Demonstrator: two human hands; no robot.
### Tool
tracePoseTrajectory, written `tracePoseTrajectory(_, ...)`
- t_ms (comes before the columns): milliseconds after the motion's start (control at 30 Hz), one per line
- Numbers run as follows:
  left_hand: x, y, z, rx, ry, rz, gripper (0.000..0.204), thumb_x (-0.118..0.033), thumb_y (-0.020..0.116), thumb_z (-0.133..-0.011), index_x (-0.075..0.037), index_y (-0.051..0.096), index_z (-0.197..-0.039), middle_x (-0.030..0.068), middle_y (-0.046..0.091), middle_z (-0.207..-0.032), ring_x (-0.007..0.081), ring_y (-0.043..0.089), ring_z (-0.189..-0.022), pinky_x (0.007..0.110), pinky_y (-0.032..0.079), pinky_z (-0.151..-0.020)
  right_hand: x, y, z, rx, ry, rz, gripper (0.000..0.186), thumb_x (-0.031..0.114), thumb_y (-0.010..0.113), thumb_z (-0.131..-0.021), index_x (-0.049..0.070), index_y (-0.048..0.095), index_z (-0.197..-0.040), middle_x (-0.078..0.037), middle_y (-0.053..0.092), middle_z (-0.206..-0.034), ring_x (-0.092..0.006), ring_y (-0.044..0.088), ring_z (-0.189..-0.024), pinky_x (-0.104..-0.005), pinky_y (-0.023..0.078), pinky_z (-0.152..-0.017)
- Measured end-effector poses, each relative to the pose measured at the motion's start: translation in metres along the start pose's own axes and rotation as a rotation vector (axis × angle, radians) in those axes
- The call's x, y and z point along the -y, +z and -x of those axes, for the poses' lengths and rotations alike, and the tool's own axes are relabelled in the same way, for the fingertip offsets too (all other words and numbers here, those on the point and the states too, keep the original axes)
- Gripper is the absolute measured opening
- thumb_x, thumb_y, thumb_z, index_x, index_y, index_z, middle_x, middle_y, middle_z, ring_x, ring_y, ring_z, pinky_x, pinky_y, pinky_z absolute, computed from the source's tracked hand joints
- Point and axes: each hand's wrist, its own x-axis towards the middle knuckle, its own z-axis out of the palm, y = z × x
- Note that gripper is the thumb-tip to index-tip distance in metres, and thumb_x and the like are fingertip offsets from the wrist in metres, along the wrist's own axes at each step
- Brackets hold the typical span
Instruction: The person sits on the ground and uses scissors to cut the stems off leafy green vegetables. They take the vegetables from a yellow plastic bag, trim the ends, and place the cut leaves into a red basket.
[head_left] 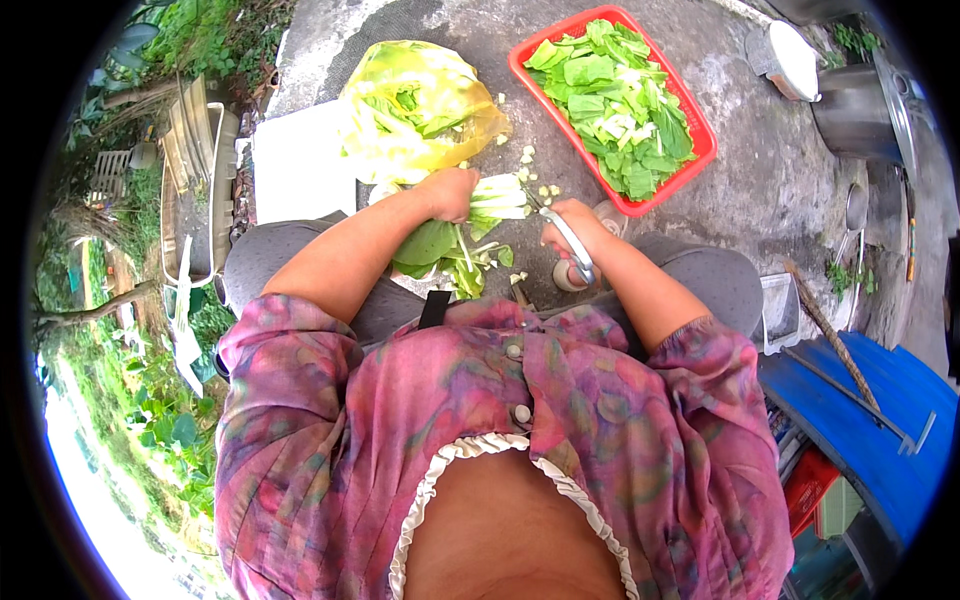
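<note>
My left hand [452, 194] is closed around a bunch of leafy greens [498, 196]. Its pale stems point right, and its dark leaves hang down below the wrist. In my right hand [580, 226] are scissors with light grey handles [572, 248]. Their blades reach left to the stem ends, but whether they touch cannot be made out. Small cut stem pieces [549, 191] lie scattered around the blade tips. Just beyond my left hand sits a yellow plastic bag [470, 140] with more greens inside. A red plastic basket [708, 146] heaped with cut greens stands at the far right.
A white flat panel [290, 165] lies left of the bag. Large metal pots [855, 110] and a white-topped container [790, 62] stand at the right, above a blue sheet [900, 400]. At the left is a long trough [205, 240] beside plants. Concrete ground [455, 20] runs beneath.
</note>
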Motion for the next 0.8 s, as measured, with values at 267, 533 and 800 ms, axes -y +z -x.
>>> tracePoseTrajectory(267, -0.009, -0.006, 0.008, -0.029, -0.018, 0.014, 0.036, -0.003, 0.063, -0.064, -0.002, 0.054, -0.099, 0.0192, 0.062, -0.096, 0.0364, 0.059, -0.092, 0.041, 0.048, -0.078, 0.0, -0.007, 0.0, 0.01, 0.111, -0.224, 0.016, 0.006, 0.061, -0.07, 0.001, 0.055, -0.084, -0.007, 0.051, -0.055, -0.0162, 0.051, -0.042, -0.0301, 0.043, -0.037)
tracePoseTrajectory(533, -0.003, -0.011, -0.001, -0.04, 0.386, 0.944, 0.05, 0.02, 0.056, -0.054, -0.006, 0.054, -0.097, -0.0038, 0.058, -0.088, 0.0084, 0.053, -0.089, 0.026, 0.044, -0.08, 0.0, -0.024, -0.001, -0.05, -0.069, -0.471, 0.031, 0.007, 0.061, -0.075, 0.004, 0.051, -0.104, -0.005, 0.054, -0.07, -0.0124, 0.053, -0.054, -0.0265, 0.045, -0.047)
tracePoseTrajectory(800, -0.013, -0.022, 0.002, -0.122, 0.35, 1.203, 0.056, 0.02, 0.06, -0.055, -0.006, 0.054, -0.105, -0.0039, 0.059, -0.099, 0.0094, 0.054, -0.095, 0.026, 0.043, -0.087, 0.009, -0.014, 0.005, -0.294, -0.407, -0.437, 0.042, 0.011, 0.065, -0.074, 0.001, 0.048, -0.111, -0.004, 0.055, -0.073, -0.0125, 0.054, -0.061, -0.0258, 0.044, -0.053)
